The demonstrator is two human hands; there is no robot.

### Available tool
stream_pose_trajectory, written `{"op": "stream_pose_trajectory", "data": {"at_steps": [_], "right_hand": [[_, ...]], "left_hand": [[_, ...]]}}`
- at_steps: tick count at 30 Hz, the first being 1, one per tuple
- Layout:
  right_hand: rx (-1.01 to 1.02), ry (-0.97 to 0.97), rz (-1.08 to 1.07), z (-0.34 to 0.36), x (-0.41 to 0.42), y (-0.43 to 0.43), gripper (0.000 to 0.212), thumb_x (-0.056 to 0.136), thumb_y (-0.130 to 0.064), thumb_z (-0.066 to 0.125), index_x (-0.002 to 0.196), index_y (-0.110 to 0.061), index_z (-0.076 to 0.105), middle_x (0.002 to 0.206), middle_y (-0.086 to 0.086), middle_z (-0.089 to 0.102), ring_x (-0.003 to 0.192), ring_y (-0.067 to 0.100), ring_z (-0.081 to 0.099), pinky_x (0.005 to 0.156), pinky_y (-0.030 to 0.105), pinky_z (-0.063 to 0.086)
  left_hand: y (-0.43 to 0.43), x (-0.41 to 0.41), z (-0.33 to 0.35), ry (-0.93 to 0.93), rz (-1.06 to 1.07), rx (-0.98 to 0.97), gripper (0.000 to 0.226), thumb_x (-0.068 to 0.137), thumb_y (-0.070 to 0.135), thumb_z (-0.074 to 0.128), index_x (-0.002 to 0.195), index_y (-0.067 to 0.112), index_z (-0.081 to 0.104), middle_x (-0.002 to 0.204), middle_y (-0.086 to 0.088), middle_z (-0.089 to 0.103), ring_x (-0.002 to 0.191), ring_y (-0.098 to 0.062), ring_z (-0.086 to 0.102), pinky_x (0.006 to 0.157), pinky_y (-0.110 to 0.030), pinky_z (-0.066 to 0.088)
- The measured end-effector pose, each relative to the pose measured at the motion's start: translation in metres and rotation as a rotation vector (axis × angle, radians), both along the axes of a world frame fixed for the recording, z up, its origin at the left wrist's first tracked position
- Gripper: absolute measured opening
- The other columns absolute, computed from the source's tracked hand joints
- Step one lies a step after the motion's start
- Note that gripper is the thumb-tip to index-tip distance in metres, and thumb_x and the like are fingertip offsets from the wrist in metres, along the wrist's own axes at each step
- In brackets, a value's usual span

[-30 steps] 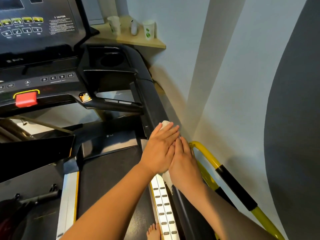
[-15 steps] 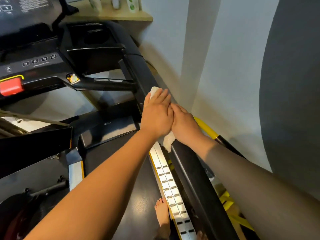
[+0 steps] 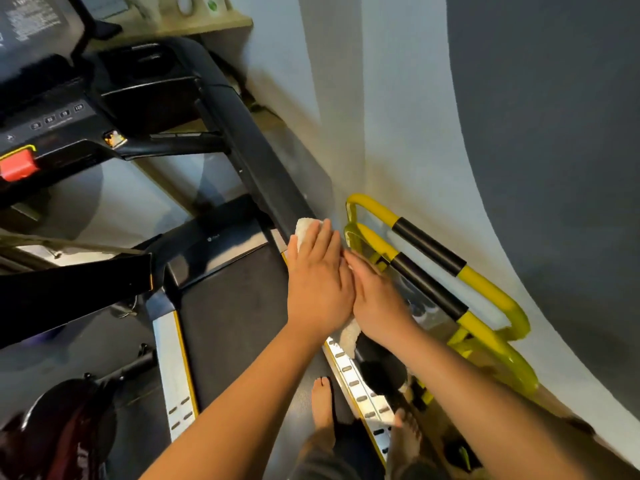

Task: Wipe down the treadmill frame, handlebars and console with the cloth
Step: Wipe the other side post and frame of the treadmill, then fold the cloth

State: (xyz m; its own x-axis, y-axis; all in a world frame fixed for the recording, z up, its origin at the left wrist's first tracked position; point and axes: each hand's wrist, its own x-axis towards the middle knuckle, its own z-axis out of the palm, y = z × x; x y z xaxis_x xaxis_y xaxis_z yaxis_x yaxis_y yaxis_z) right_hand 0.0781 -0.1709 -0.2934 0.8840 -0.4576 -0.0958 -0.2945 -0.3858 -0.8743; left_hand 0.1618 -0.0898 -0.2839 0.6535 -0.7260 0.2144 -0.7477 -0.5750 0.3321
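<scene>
Cloth (image 3: pixel 306 226), centre of frame: plain white.
Treadmill frame upright (image 3: pixel 256 157): plain black.
Console (image 3: pixel 52 116), upper left: black with small white markings.
Stop button (image 3: pixel 16 166): red with a yellow border.
Side rail (image 3: pixel 349 375), lower centre: silver with a row of dark slots and a yellow edge strip.
Belt (image 3: pixel 228 306): dark grey.
Tubular rack (image 3: pixel 488 284), right of centre: yellow with black sleeves.
Wall (image 3: pixel 398 116): pale grey-white, with a dark grey area at far right.
Shelf (image 3: pixel 221 22), top: beige.

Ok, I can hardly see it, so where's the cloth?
Head view, centre: the cloth is pressed low on the black right post under the left hand and right hand, beside the yellow rack.
</scene>
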Motion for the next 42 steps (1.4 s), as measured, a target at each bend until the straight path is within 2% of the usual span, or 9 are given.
{"op": "stream_pose_trajectory", "data": {"at_steps": [4,14,20,24,30,32,34,37,42], "right_hand": [[0.082,-0.026,-0.065,-0.008,-0.033,0.010,0.046,0.103,-0.028,0.036,0.148,-0.032,0.032,0.150,-0.010,0.040,0.134,0.004,0.039,0.104,0.017,0.033],[0.142,0.040,-0.505,-0.033,-0.095,0.063,0.033,0.101,-0.019,0.043,0.132,-0.026,0.052,0.124,-0.002,0.064,0.113,0.015,0.060,0.096,0.037,0.049],[-0.047,-0.006,-0.701,-0.021,-0.109,0.093,0.026,0.099,-0.009,0.049,0.118,-0.019,0.062,0.100,-0.012,0.064,0.086,-0.011,0.059,0.073,-0.001,0.041],[-0.171,0.004,-0.788,-0.014,-0.121,0.115,0.024,0.095,-0.006,0.055,0.115,-0.011,0.068,0.104,-0.002,0.069,0.093,0.001,0.058,0.076,-0.003,0.035],[0.130,-0.059,-0.604,0.016,-0.091,0.173,0.023,0.096,-0.018,0.056,0.112,-0.030,0.067,0.106,-0.016,0.068,0.102,-0.004,0.061,0.093,0.022,0.051],[0.144,-0.084,-0.562,0.038,-0.064,0.173,0.025,0.096,-0.021,0.056,0.114,-0.033,0.068,0.106,-0.019,0.068,0.103,-0.002,0.062,0.093,0.030,0.053],[0.091,-0.127,-0.468,0.071,-0.035,0.170,0.026,0.096,-0.020,0.056,0.112,-0.037,0.068,0.105,-0.025,0.067,0.103,-0.006,0.060,0.090,0.023,0.053],[-0.010,-0.213,-0.328,0.128,0.014,0.167,0.028,0.094,-0.018,0.060,0.109,-0.040,0.068,0.108,-0.024,0.066,0.104,-0.006,0.060,0.088,0.019,0.051],[-0.114,-0.358,-0.172,0.196,0.101,0.174,0.025,0.087,-0.017,0.069,0.101,-0.038,0.069,0.104,-0.019,0.070,0.100,-0.002,0.063,0.091,0.023,0.049]], "left_hand": [[0.006,-0.030,0.002,-0.032,-0.049,0.045,0.052,0.099,0.033,0.027,0.139,0.012,0.055,0.146,-0.006,0.051,0.143,-0.025,0.035,0.122,-0.049,0.013],[0.018,-0.072,-0.005,-0.145,-0.397,0.261,0.057,0.096,0.036,0.025,0.116,0.007,0.070,0.127,-0.012,0.066,0.128,-0.030,0.052,0.115,-0.051,0.030],[0.057,-0.079,-0.014,-0.085,-0.628,0.208,0.061,0.098,0.041,0.022,0.140,0.011,0.055,0.147,-0.009,0.051,0.143,-0.027,0.036,0.122,-0.050,0.014],[0.090,-0.075,-0.012,0.049,-0.743,0.075,0.063,0.084,0.031,0.035,0.141,0.015,0.054,0.150,-0.004,0.047,0.144,-0.022,0.035,0.121,-0.043,0.011],[0.144,-0.046,0.011,0.725,-0.322,-0.220,0.036,0.087,0.038,0.052,0.122,0.033,0.057,0.129,0.012,0.057,0.117,-0.005,0.051,0.091,-0.013,0.040],[0.152,-0.017,0.033,1.137,-0.118,-0.300,0.018,0.094,0.036,0.058,0.109,0.028,0.062,0.107,0.006,0.070,0.094,-0.006,0.067,0.073,-0.017,0.051],[0.160,0.021,0.056,1.379,-0.059,-0.366,0.027,0.097,0.037,0.057,0.110,0.015,0.067,0.103,-0.004,0.075,0.094,-0.015,0.072,0.084,-0.033,0.057],[0.177,0.075,0.107,1.294,-0.064,-0.493,0.032,0.094,0.038,0.062,0.112,0.013,0.070,0.105,-0.008,0.075,0.101,-0.025,0.071,0.097,-0.048,0.051],[0.213,0.144,0.184,1.064,0.038,-0.755,0.016,0.089,0.027,0.070,0.101,0.017,0.074,0.094,-0.003,0.077,0.090,-0.025,0.073,0.088,-0.045,0.056]]}}
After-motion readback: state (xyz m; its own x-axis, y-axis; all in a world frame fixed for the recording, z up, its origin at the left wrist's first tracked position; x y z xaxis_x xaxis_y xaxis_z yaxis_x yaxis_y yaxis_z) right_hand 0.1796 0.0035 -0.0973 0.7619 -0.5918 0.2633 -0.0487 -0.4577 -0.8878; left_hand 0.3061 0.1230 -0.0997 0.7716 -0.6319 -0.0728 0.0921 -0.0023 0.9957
